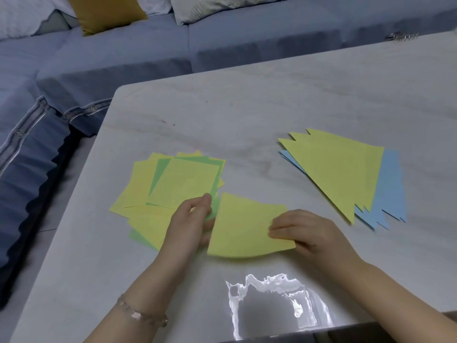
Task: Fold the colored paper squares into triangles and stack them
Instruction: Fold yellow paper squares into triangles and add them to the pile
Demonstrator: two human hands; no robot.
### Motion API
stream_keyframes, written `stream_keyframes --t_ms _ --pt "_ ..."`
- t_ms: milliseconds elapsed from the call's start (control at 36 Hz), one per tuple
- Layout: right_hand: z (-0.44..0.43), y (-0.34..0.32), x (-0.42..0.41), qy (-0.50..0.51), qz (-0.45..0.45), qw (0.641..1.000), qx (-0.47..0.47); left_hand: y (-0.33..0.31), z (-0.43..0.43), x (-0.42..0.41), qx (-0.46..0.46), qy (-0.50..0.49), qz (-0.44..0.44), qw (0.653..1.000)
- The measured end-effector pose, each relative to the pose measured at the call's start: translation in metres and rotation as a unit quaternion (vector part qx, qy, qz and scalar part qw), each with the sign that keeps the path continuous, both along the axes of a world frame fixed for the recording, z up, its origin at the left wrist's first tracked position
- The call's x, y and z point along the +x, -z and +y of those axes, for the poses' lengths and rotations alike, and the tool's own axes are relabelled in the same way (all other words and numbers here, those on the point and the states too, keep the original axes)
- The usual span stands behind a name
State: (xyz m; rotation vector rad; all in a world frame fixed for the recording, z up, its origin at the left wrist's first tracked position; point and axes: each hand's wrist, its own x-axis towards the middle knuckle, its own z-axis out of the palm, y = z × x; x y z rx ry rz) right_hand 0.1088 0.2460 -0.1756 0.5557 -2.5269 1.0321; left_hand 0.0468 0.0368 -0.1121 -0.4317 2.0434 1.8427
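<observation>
Yellow square [244,226] | left hand [191,219] grips its edge, fingertips hidden | right hand [304,233] pinches its corner

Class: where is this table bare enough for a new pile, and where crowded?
Bare: the table beyond both piles, and between squares pile and triangle stack. Crowded: near centre, left hand and right hand holding a yellow sheet.

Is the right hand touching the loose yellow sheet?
Touching. The head view shows the right hand with fingers curled over the right edge of the yellow sheet.
</observation>
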Motion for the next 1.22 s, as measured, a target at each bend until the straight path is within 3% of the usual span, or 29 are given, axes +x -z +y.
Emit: stream_keyframes --t_ms 56,111,333,444,556,722,806,1028,1222 --pt "0.000 -0.002 0.005 -0.023 -0.009 1.000 -0.014 -0.007 0.002 -0.003 0.062 0.010 -0.065 0.996" --pt "0.001 -0.003 0.007 -0.038 -0.019 0.999 -0.028 -0.008 0.003 -0.006 0.066 0.026 -0.076 0.995" --pt "-0.003 -0.016 0.011 -0.066 -0.031 0.997 -0.016 0.002 0.012 -0.008 -0.101 0.151 0.055 0.982" --pt "-0.008 -0.025 0.009 0.007 -0.076 0.991 -0.110 0.005 0.018 -0.003 -0.129 0.187 0.100 0.969" --pt "-0.012 -0.035 0.004 0.064 -0.155 0.962 -0.217 0.010 0.019 0.002 -0.184 0.163 0.126 0.961" --pt "-0.015 -0.040 0.006 -0.016 -0.094 0.978 -0.188 0.005 0.023 -0.004 -0.090 0.153 -0.052 0.983" --pt "-0.016 -0.039 0.008 -0.046 -0.079 0.982 -0.163 0.004 0.023 -0.010 -0.095 0.161 -0.074 0.980" --pt "-0.013 -0.038 0.011 -0.060 -0.093 0.988 -0.105 0.010 0.022 -0.025 -0.135 0.119 0.029 0.983" --pt "-0.018 -0.041 0.004 0.100 -0.136 0.970 -0.172 -0.007 0.029 -0.003 -0.094 0.271 0.129 0.949"
